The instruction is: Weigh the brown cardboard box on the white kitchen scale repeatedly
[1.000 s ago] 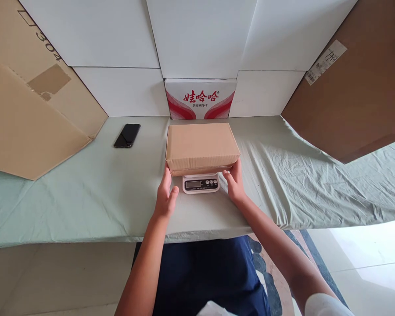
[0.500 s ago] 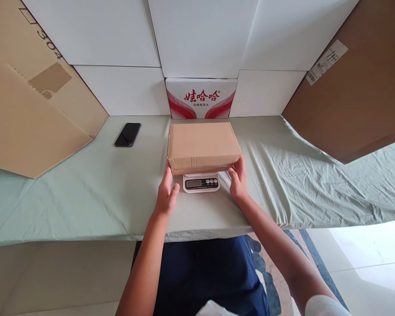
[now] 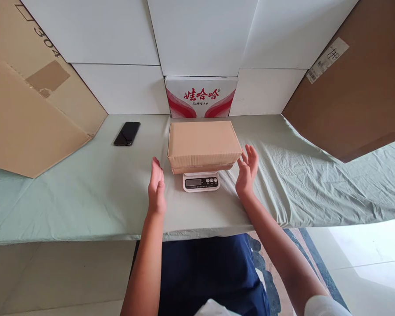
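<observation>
A closed brown cardboard box [image 3: 202, 142] rests on a white kitchen scale [image 3: 201, 188] in the middle of the table. The box covers the scale's platform; only the front panel with its display and buttons shows. To the left of the box, my left hand [image 3: 156, 186] is open, its fingers stretched out and apart from the cardboard. My right hand [image 3: 247, 171] is open at the box's front right corner, fingers spread. Whether a fingertip of it still touches the corner I cannot tell.
A black phone [image 3: 127, 134] lies on the pale green cloth [image 3: 118, 188] to the left. Behind the box stands a white and red carton [image 3: 201, 97] against white panels. Large cardboard sheets [image 3: 36, 123] lean at the left, with another brown cardboard piece [image 3: 355, 96] at the right.
Both hands have come away from the sides of the box, the left one outward to the left, the right one outward to the right. The box stays on the scale.
</observation>
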Tool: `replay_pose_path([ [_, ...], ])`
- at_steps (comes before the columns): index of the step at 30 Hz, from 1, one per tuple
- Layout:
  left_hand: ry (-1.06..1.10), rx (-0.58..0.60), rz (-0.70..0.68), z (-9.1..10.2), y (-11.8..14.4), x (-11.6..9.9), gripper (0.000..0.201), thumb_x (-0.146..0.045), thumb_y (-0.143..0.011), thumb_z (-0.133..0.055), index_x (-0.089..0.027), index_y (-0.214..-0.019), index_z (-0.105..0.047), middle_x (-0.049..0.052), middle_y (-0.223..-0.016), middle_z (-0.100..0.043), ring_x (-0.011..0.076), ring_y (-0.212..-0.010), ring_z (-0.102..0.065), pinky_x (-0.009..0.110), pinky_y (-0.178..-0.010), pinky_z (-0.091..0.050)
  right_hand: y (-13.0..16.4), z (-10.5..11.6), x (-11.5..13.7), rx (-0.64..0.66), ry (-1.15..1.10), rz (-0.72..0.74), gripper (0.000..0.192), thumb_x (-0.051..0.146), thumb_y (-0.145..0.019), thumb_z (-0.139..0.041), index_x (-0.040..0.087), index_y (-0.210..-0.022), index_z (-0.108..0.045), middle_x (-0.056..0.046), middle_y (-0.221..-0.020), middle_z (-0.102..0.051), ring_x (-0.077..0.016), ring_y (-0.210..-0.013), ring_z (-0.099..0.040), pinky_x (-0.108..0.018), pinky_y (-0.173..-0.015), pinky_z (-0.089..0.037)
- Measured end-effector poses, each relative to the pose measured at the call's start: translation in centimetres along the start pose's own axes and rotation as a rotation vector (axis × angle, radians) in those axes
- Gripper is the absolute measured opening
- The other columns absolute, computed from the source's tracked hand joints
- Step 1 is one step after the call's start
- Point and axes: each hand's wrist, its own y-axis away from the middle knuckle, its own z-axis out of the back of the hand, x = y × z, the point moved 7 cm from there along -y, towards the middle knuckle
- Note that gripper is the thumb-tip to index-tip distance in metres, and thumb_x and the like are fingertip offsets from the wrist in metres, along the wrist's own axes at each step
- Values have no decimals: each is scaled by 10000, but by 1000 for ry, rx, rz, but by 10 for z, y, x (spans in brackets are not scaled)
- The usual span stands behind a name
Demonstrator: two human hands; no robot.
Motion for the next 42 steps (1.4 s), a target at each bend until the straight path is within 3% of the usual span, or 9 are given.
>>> replay_pose_path([
  [4,50,-81,24,10,-1,2,721,-669,-971,-496,-339,-1605,-405,43,-1756,-228,282,-1631,-176,455,-1322,-208,-7,12,-3,-125,-39,-32,474,468,-881,-580,354,-1336,-517,-54,-1507,-506,-310,-1465,-505,-634,-1221,-368],
  [10,80,-90,45,11,-1,3,697,-672,-965,-503,-352,-1581,-447,37,-1748,-252,274,-1627,-200,446,-1319,-213,-10,16,-6,-196,-27,-61,408,416,-861,-553,314,-1256,-540,-68,-1366,-559,-278,-1345,-579,-583,-1166,-429],
  [35,93,-51,31,9,1,4,643,-634,-991,-494,-375,-1577,-442,26,-1743,-266,268,-1626,-200,446,-1325,-204,-9,9,-5,-100,9,-40,473,484,-860,-575,331,-1307,-545,-61,-1386,-585,-273,-1279,-604,-570,-1139,-439],
  [39,93,-33,26,6,0,1,652,-635,-984,-506,-371,-1577,-439,24,-1741,-268,270,-1626,-201,450,-1324,-208,-1,-1,-4,-57,-3,-66,467,468,-878,-567,323,-1322,-549,-62,-1425,-585,-277,-1332,-575,-570,-1177,-409],
  [42,97,52,62,-3,2,4,717,-679,-962,-504,-361,-1597,-406,37,-1739,-273,286,-1623,-204,463,-1324,-205,12,-17,-2,34,9,-74,466,470,-922,-519,333,-1367,-525,-64,-1465,-565,-273,-1399,-516,-549,-1205,-395],
])
